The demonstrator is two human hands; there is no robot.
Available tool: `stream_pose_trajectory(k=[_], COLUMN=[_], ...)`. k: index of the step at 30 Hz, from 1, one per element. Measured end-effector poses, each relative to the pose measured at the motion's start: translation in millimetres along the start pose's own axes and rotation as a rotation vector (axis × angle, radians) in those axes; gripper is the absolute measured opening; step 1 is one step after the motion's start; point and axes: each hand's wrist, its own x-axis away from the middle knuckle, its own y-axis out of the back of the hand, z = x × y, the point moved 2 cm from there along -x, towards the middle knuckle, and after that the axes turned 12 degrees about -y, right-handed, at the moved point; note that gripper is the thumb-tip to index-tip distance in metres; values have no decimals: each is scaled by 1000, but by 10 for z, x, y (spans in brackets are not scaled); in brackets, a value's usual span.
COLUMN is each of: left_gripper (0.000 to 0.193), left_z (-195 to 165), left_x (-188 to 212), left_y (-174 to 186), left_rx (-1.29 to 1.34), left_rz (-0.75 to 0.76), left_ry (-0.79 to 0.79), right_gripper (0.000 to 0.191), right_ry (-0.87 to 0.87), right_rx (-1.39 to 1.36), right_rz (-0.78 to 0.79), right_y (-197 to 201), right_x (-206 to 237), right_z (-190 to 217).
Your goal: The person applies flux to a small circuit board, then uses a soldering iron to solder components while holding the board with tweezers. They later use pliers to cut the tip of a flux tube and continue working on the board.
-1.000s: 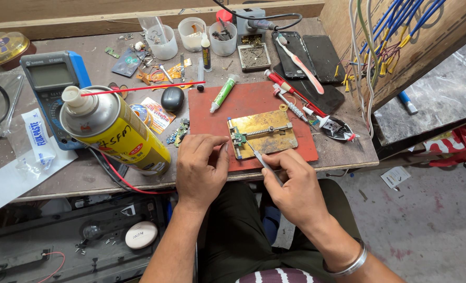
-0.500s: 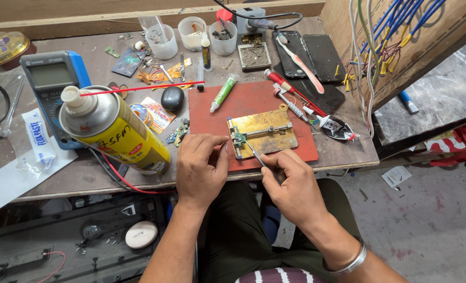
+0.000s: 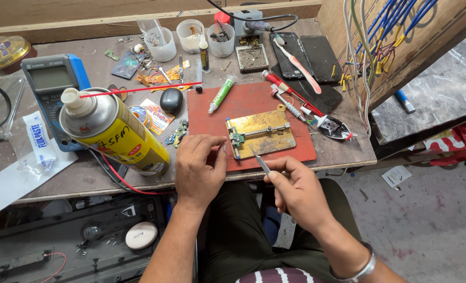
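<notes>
I am pinching tweezers [image 3: 260, 160] in my right hand [image 3: 296, 191], tips slanting up-left toward the small green board [image 3: 236, 138] clamped in the brass holder [image 3: 262, 137] at frame centre. My left hand [image 3: 199, 167], loosely curled and holding nothing, is resting just left of it, nearer.

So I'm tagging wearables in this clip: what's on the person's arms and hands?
Both forearms are bare, with no sleeves or gloves in view. The left hand carries no ring or band that shows. The right hand has a plain silver metal bangle round its wrist. No watch or cables.
</notes>
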Motion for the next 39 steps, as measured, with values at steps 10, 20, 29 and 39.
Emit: stream_pose_trajectory(k=[10, 20, 29, 39], left_gripper=[16, 19, 32, 19], left_z=[-145, -855, -1075, -1027], left_x=[65, 328, 446, 402], left_y=[-74, -40, -246, -248], left_rx=[26, 234, 53, 164], left_rz=[-57, -110, -13, -86], left_ry=[-18, 103, -196, -83], right_gripper=[35, 26, 21, 26], right_ry=[-154, -110, -131, -125], right_rx=[-568, -604, -390, -124], right_rz=[324, 327, 323, 295], right_y=[262, 266, 248, 371], right_x=[323, 442, 448, 533], right_z=[-133, -123, -292, -124])
